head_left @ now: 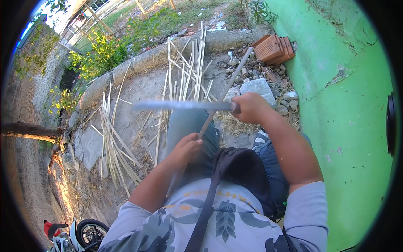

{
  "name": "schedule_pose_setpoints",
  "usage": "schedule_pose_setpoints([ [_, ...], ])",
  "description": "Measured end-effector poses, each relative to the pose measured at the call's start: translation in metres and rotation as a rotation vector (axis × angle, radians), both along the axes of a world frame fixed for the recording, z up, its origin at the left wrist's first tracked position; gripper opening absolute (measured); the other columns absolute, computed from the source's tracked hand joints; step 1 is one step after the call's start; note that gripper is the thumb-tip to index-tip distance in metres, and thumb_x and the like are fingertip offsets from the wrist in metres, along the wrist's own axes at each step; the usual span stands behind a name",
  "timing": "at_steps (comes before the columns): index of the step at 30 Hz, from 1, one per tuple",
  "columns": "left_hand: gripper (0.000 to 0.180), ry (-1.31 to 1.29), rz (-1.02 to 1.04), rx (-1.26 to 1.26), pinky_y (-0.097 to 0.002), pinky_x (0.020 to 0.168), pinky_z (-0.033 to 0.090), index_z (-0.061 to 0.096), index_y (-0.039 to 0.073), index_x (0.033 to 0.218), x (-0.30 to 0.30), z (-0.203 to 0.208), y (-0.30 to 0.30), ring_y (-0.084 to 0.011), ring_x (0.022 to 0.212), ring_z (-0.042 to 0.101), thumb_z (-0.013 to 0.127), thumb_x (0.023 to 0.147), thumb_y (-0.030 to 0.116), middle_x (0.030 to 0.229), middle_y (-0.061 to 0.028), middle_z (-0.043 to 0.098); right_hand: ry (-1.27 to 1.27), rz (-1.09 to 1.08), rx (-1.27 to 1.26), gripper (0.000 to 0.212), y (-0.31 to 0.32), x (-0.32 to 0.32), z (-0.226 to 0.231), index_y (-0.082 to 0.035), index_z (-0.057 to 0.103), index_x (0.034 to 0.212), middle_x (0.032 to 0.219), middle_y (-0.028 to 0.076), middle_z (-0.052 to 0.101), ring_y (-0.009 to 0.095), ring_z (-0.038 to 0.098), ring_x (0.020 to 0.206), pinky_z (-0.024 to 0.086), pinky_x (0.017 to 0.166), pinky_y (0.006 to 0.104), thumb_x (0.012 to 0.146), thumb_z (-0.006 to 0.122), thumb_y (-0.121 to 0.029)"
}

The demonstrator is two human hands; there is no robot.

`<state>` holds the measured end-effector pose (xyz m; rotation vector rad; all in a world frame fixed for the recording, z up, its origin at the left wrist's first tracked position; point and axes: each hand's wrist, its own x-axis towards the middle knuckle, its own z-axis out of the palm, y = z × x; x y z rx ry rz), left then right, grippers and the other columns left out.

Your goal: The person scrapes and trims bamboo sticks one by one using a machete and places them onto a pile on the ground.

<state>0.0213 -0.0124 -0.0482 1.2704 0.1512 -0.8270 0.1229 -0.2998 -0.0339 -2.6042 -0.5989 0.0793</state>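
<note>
My right hand (251, 107) is closed round the dark handle of a machete (184, 105). Its long blade points left, level across the view and smeared by motion. A long, thin pole (235, 74), greyish-brown, slants from my lap up toward the rubble at the upper right. My left hand (187, 149) grips that pole low down, above my left thigh. The blade crosses in front of my knee, close to the pole; whether it touches the pole I cannot tell. The pole's lower end is partly hidden by my left forearm.
Split bamboo strips (191, 69) lie ahead, with another pile (115, 143) at the left. Stone rubble (258, 90) and stacked terracotta tiles (273, 49) sit beside the green wall (348, 126). A low concrete kerb (147, 59) runs behind. A motorcycle wheel (90, 233) shows at lower left.
</note>
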Motion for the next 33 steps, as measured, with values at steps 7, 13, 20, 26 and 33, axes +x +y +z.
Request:
schedule_pose_setpoints([
  [7,0.015,0.005,-0.003,0.009,-0.0224,0.043,0.021,0.044,0.015,0.092,0.005,0.001,0.001,-0.0041,0.049,0.028,0.054,0.098,0.025,0.066,0.0071,0.034,0.085,-0.136,0.094,0.017,-0.023,0.021,-0.014,-0.009,0.069,0.087,0.081,0.019,0.069,0.041,0.066,0.081,0.053,0.074,0.0493,0.080,0.065,-0.024],
  [13,0.016,-0.016,-0.059,-0.035,-0.0225,0.043,0.020,0.044,0.015,0.093,-0.001,-0.001,0.007,-0.0041,0.049,0.028,0.055,0.098,0.025,0.066,0.0070,0.034,0.016,0.028,-0.014,0.016,-0.001,0.007,-0.005,-0.012,0.071,0.088,0.084,0.017,0.071,0.038,0.068,0.082,0.054,0.076,0.0489,0.080,0.067,-0.025],
  [20,0.018,-0.017,-0.045,0.025,-0.0225,0.043,0.021,0.045,0.014,0.093,0.001,0.000,-0.001,-0.0042,0.049,0.029,0.053,0.102,0.028,0.065,0.0077,0.035,0.109,-0.231,0.163,0.016,-0.038,0.026,-0.019,-0.011,0.072,0.089,0.084,0.017,0.070,0.039,0.067,0.083,0.054,0.074,0.0450,0.081,0.066,-0.024],
  [26,0.020,0.010,-0.042,-0.004,-0.0223,0.043,0.022,0.049,0.014,0.096,0.000,0.002,0.000,-0.0039,0.050,0.030,0.050,0.104,0.032,0.065,0.0078,0.036,-0.068,0.045,-0.051,0.017,-0.005,0.004,0.005,-0.013,0.068,0.083,0.080,0.013,0.070,0.037,0.068,0.078,0.054,0.070,0.0488,0.076,0.071,-0.028],
  [33,0.021,0.014,-0.042,-0.036,-0.0223,0.043,0.023,0.050,0.013,0.097,0.002,0.001,0.002,-0.0041,0.049,0.029,0.047,0.106,0.032,0.065,0.0079,0.036,-0.139,-0.019,0.001,0.016,-0.025,0.012,0.001,-0.015,0.069,0.085,0.078,0.013,0.070,0.037,0.068,0.077,0.054,0.069,0.0489,0.074,0.071,-0.026],
])
